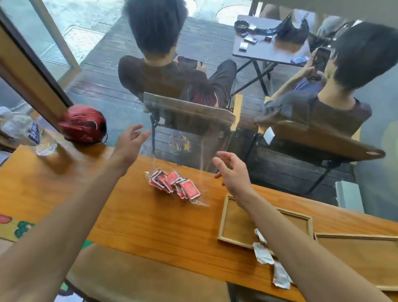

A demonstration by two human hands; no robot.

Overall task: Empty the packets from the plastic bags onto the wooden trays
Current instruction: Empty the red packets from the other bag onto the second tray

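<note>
Both hands hovering empty, fingers loosely spread: left hand [131,141] past table's far edge, right hand [232,171] beside plastic bag [175,184] of packets lying mid-table [152,230]; wooden trays [236,223] near right edge.

The long wooden desk [152,230] had a clear plastic bag [174,184] of red packets lying mid-desk. Two wooden trays [231,224] [369,263] sat side by side to the right, with white packets [263,252] at the near edge. A water bottle [20,127] and red helmet [82,124] were at the far left end.
</note>
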